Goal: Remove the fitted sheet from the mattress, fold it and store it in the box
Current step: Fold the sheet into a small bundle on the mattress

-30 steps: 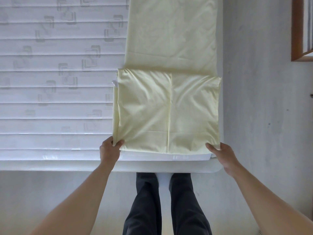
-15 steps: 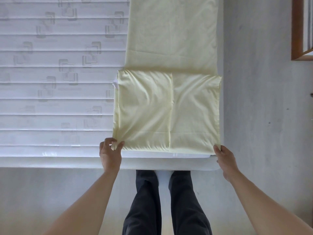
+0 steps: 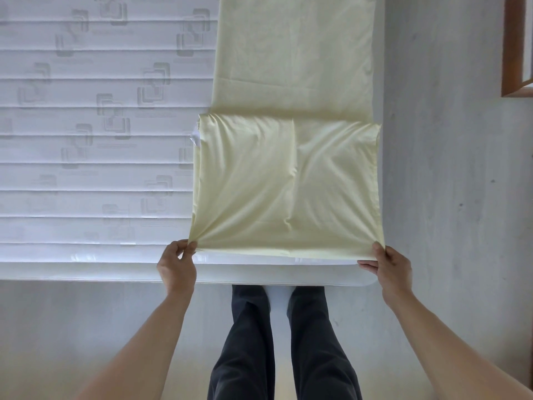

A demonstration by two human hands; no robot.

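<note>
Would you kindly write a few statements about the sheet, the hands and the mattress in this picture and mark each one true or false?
1. The left hand pinches the near left corner of the pale yellow sheet. True.
2. The right hand rests flat on the floor. False: it grips the sheet's near right corner.
3. The sheet lies along the right side of the mattress. True.
4. The sheet is already stored in a box. False: it lies partly folded on the mattress, and no box is in view.
5. The near part of the sheet is doubled over the long strip beyond it. True.
</note>
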